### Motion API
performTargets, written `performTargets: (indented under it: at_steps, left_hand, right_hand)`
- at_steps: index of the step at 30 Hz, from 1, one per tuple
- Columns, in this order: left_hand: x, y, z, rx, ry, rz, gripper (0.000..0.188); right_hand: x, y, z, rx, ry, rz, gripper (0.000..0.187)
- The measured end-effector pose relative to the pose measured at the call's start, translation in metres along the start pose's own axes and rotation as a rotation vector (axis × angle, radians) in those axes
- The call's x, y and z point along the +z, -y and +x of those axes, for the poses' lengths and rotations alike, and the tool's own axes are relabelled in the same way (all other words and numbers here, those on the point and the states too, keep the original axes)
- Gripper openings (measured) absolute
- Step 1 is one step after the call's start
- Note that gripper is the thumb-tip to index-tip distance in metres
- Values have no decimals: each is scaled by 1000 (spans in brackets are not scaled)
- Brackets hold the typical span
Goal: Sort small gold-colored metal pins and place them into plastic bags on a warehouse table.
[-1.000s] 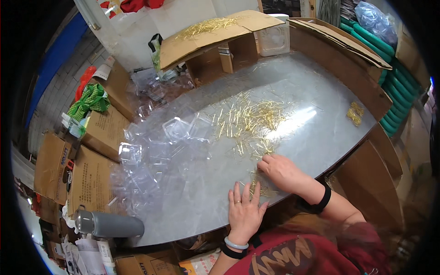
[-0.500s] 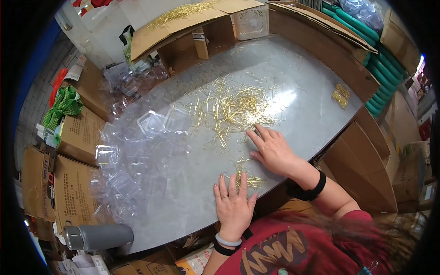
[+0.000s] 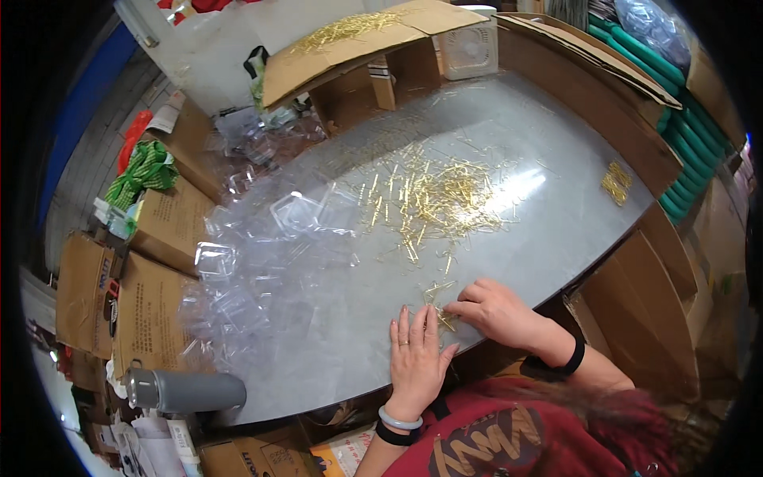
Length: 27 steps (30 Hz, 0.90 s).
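Note:
My left hand (image 3: pixel 417 358) lies flat near the table's front edge, fingers stretched out and nothing gripped. Its fingertips rest beside a small pile of thin gold-coloured metal hooks (image 3: pixel 439 291). From the right, my right hand (image 3: pixel 499 316) reaches into that same pile, its fingers curled and the tips pressed together on some hooks. The hand partly hides those pieces. Farther off, a big loose heap of the same hooks (image 3: pixel 449 195) spreads over the middle of the grey table (image 3: pixel 358 366).
Clear plastic boxes (image 3: pixel 298 213) crowd the left side. A grey bottle (image 3: pixel 191 392) lies at the front left. Cardboard walls (image 3: pixel 588 99) edge the far right, near a small gold bundle (image 3: pixel 616 183). More hooks (image 3: pixel 350 33) lie on a cardboard shelf beside a white fan (image 3: pixel 469 52).
My right hand has come back from the large heap toward me, to the small pile by my left hand, and its fingers have curled. The whole view has shifted slightly.

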<state>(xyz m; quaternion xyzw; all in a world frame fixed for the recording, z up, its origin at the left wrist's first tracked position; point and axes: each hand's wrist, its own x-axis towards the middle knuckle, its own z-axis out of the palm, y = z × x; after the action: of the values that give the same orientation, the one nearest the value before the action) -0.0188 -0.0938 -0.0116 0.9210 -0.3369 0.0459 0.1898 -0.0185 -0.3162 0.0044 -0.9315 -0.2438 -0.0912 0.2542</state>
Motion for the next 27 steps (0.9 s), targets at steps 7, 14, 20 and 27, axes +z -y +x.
performTargets:
  at_steps: [7,14,20,27]
  left_hand:
    - [-1,-1,2,-29,-2,24,68]
    - [6,-6,2,-48,6,129,65]
    - [5,-9,4,-51,16,162,67]
    - [-3,1,-4,-108,-92,-221,84]
  right_hand:
    - [8,-3,22,-39,-279,-255,40]
    - [19,-4,16,168,-158,-23,18]
    - [5,-4,12,153,-144,276,37]
    - [-1,5,-9,57,-136,-26,46]
